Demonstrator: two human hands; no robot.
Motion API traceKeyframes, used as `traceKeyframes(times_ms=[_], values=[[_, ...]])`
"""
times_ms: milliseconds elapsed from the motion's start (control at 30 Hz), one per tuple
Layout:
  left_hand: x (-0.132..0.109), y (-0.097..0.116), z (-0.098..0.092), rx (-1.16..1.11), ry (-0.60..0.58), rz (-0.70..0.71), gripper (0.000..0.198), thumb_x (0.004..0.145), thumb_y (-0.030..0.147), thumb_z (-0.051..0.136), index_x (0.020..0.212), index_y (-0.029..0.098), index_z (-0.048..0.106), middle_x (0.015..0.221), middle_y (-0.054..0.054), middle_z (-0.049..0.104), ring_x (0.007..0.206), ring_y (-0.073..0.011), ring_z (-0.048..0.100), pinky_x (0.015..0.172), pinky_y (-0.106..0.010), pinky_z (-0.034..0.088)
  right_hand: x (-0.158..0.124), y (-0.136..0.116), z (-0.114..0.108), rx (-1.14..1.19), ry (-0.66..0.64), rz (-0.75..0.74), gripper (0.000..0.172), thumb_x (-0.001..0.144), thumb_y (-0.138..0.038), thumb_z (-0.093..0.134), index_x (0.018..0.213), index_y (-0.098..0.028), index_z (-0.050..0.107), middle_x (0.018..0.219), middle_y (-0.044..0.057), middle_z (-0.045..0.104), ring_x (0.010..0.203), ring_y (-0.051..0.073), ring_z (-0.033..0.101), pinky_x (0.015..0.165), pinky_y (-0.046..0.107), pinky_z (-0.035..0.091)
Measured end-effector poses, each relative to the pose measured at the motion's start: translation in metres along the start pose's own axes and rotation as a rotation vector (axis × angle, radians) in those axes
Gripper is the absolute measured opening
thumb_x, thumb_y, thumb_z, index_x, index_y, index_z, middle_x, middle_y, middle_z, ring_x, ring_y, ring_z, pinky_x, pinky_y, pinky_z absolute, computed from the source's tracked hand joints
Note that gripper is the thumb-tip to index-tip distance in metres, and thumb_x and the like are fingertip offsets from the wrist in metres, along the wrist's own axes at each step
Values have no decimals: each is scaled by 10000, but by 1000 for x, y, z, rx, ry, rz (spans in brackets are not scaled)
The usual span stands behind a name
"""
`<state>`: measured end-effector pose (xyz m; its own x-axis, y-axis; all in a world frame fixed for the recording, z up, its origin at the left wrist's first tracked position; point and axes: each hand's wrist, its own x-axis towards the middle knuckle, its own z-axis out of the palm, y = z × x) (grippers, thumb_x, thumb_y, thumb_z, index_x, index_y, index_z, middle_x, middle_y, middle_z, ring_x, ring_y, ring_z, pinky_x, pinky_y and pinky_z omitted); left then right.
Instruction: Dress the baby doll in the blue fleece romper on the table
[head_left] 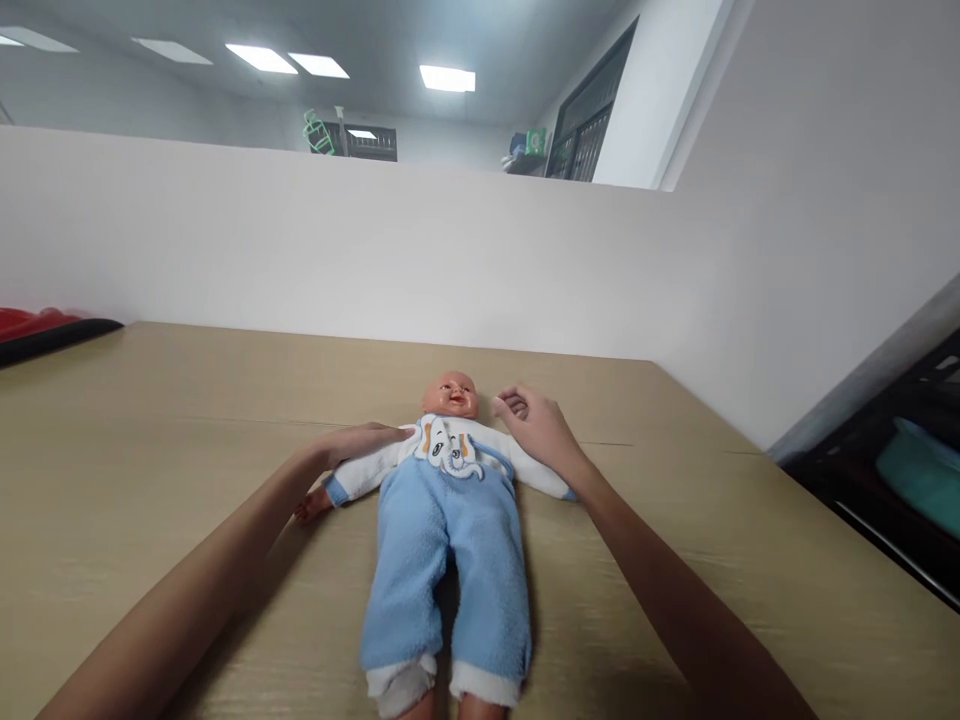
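- Red thing: at 10 o'clock from the doll's chest, with a black edge in front of it on the bench; too cropped to identify. It sits well apart from the work, so I see little chance of a clash there.
- Left hand: at 9 o'clock, fingers stretched out, the tips at the white top near the shoulder. It doesn't look clamped on anything, though the thumb's hold is hidden. Pressing down here while the other side is lifted could twist the doll or bunch the fabric.
- Doll: on its back on the bench, head at 12 o'clock, legs toward 6. With nothing visible pinning its lower half, a hard tug on the clothes could drag or swivel the whole body.
- Blue strap: at 3 o'clock on the chest, beside the elephant patch; a finger might snag it and pull the top askew.
- Right hand: at 2 o'clock, apart from the left, fingers curled beside the head; I cannot tell whether they pinch anything. A careless inward swing could knock the head.
- Black rack: at 3 o'clock, beyond the bench's edge, out of the way.
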<state>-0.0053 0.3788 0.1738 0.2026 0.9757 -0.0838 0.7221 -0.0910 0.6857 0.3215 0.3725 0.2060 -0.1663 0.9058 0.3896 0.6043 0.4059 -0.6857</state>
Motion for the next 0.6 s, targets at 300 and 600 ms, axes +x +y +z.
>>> traceKeyframes(times_ms=[300, 600], values=[[-12, 23, -4, 344, 142, 72, 589, 907, 699, 514, 1076, 180, 734, 1187, -198, 783, 1138, -421, 690, 998, -522, 528, -82, 107, -39, -325, 49, -99, 388, 944, -411, 660, 1278, -215, 652, 1294, 154, 715, 1257, 337, 643, 1140, 515, 470], [-10, 120, 59, 415, 102, 646, 294, 1008, 460, 593, 1137, 227, 719, 1227, -135, 725, 1225, -340, 615, 1100, -485, 453, -92, 116, -69, 73, -291, -58, 762, 791, -372, 877, 1470, -232, 561, 1443, 150, 680, 1331, 302, 651, 1150, 471, 500]])
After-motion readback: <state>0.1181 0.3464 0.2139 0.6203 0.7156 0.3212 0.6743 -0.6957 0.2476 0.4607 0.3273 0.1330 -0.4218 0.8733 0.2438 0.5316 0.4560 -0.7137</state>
